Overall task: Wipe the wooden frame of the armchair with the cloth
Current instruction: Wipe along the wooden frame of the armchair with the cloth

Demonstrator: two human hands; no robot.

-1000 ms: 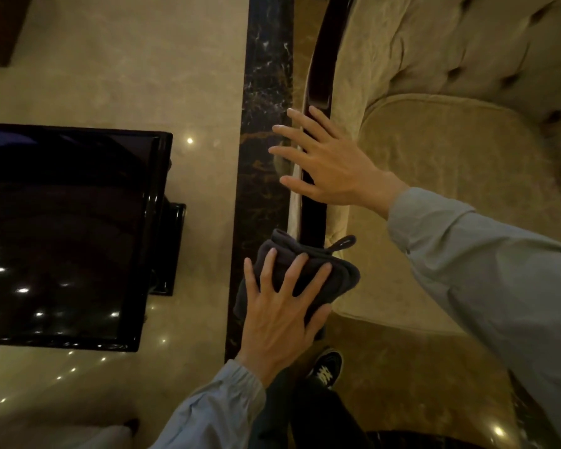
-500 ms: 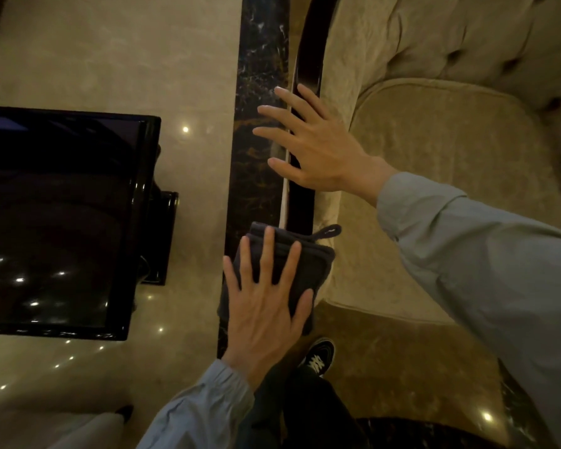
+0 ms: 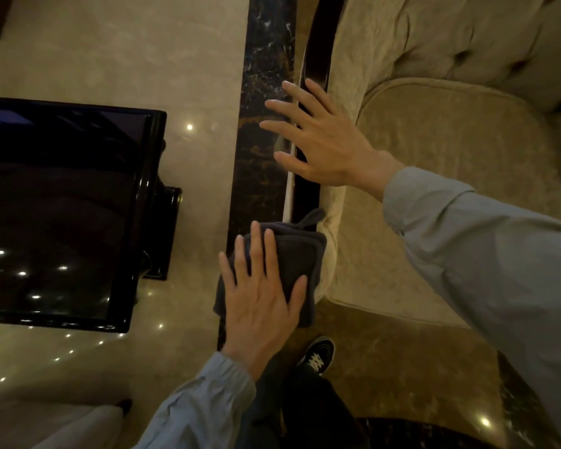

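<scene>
Cloth (image 3: 292, 254), dark and folded, sits under your left hand (image 3: 259, 306) at the near end of the armchair's wooden frame (image 3: 316, 64), the dark rail running along the arm of the armchair (image 3: 450, 140). Your left grip is not closed on it: the palm lies flat with fingers spread, pressing the pad down rather than pinching it. Your right hand (image 3: 324, 147) is likewise open, splayed across the rail further up, holding nothing.

The risk here is slippage. With only flat pressure, the cloth could skid off the narrow rail toward the floor (image 3: 110, 43) on the outer side, or ride onto the pale upholstery and smear it. Your right hand also lies across the wiping path; push forward without lifting it and the cloth may bunch against your fingers, leaving that stretch unwiped.
</scene>
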